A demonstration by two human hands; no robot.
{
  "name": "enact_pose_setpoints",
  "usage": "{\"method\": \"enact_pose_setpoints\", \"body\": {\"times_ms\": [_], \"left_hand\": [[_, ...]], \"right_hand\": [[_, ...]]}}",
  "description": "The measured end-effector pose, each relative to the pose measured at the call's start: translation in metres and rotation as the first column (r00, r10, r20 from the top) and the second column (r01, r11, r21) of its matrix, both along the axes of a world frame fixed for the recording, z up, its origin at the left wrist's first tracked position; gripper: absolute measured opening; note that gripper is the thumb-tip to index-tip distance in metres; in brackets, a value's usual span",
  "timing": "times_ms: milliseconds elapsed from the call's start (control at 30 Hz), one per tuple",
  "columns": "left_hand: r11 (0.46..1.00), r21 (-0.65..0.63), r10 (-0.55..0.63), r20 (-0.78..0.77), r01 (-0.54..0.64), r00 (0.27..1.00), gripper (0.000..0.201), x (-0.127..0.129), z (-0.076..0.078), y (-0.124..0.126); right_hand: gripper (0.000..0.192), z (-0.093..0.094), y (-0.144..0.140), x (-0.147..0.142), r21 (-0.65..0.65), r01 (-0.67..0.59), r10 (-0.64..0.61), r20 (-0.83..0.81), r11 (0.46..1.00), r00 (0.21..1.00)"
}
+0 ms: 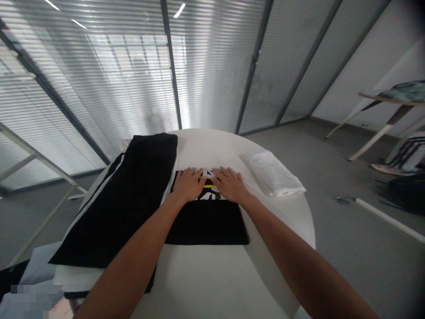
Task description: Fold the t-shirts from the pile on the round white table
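Note:
A black garment, folded into a flat rectangle, lies on the white round table. Its far part carries a white and yellow print. My left hand rests flat on the left of that printed part, fingers stretched away from me. On the right of the print lies my right hand, palm down with fingers extended. The thumbs point toward each other, with some of the print showing between them. Just left of the folded garment, black clothing with a white side stripe is spread over the table's edge.
A folded white cloth or bag sits at the table's right edge. Glass partitions with blinds stand behind the table. On the right are another table, a white pole on the floor and a dark bag. A metal frame stands left.

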State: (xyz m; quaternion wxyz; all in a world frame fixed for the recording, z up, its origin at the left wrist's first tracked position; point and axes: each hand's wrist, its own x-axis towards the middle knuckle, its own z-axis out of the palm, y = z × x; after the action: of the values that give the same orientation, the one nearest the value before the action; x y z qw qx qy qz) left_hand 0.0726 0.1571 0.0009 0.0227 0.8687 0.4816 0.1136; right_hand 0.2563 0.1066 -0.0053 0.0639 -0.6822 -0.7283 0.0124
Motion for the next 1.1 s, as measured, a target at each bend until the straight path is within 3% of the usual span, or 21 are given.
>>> {"method": "enact_pose_setpoints", "body": {"times_ms": [200, 567, 800, 1100], "left_hand": [[0.999, -0.028, -0.036, 0.035, 0.037, 0.999, 0.051, -0.01, 0.002, 0.013], [0.997, -0.062, 0.059, 0.09, -0.054, 0.994, 0.041, -0.048, 0.005, 0.044], [0.991, -0.113, 0.092, 0.184, -0.072, 0.979, 0.031, -0.051, 0.002, 0.047], [0.986, -0.164, 0.053, 0.284, -0.006, 0.957, 0.029, -0.057, 0.002, 0.046]], "right_hand": [[0.052, -0.003, 0.003, 0.008, 0.016, 0.061, -0.061, -0.01, 0.998, 0.998], [0.047, 0.004, 0.01, 0.015, 0.076, 0.314, -0.298, -0.169, 0.946, 0.94], [0.044, 0.006, 0.014, 0.018, 0.033, 0.358, -0.343, -0.221, 0.933, 0.913], [0.04, 0.009, 0.013, 0.017, 0.084, 0.367, -0.335, -0.263, 0.926, 0.905]]}}
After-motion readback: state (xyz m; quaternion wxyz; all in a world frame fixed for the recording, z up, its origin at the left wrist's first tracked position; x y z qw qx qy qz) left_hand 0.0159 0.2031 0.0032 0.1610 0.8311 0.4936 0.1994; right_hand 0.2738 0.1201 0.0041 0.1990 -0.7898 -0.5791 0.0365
